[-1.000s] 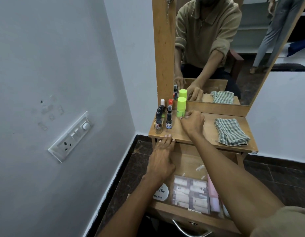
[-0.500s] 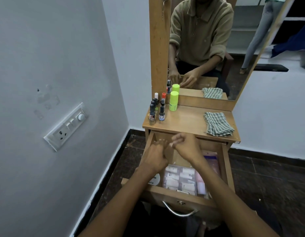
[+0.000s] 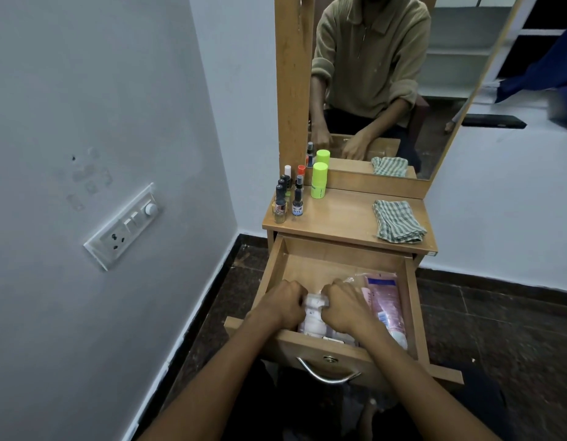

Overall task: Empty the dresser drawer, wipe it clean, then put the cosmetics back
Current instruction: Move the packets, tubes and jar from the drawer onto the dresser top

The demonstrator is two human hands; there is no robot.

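The wooden drawer of the dresser stands pulled out. Inside it, my left hand and my right hand both grip a clear pack of white sachets, one hand on each side. A pink tube and a clear pouch lie at the drawer's right. On the dresser top stand several small nail polish bottles and a neon green bottle at the left, and a folded checked cloth lies at the right.
A mirror rises behind the dresser top and reflects me. A grey wall with a switch plate runs close along the left. Dark stone floor lies to the right of the drawer. A metal handle hangs on the drawer front.
My right hand left the green bottle on the dresser top and my left hand left the top's edge. Both dropped into the drawer and closed on the sachet pack.
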